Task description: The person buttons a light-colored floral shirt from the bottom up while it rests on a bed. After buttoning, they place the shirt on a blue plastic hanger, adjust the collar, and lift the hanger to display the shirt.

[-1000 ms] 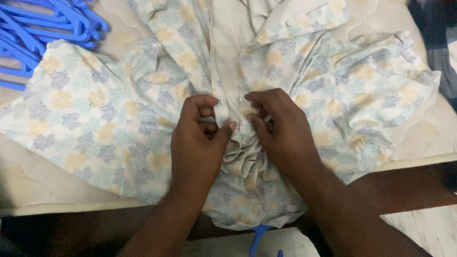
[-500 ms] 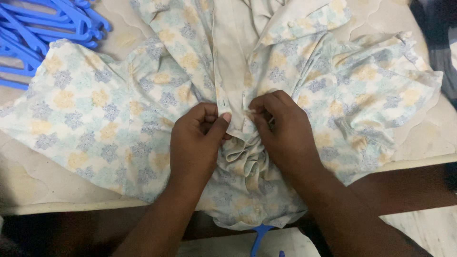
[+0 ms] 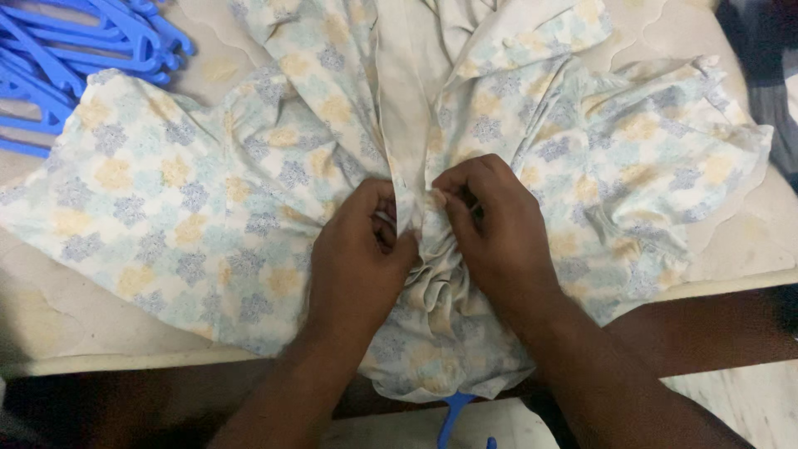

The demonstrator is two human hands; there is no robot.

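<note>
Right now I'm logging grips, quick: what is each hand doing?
Left hand: closed, pinching the shirt placket.
Right hand: closed, pinching the same shirt's front edge beside it.

The scene is lit dimly and evenly by warm, yellowish light, apparently from overhead; no glare is seen. Soft shadows are cast just beneath the fingers (image 3: 391, 237) of the left hand (image 3: 357, 266) and the right hand (image 3: 499, 224), in the bunched folds of the floral shirt (image 3: 208, 216). Below the wrists the picture falls into deep shade. Away from the fingers, toward the corners, detail is softened, and the blue hangers (image 3: 75, 50) are seen slightly blurred. Mild graininess is noted throughout.
</note>
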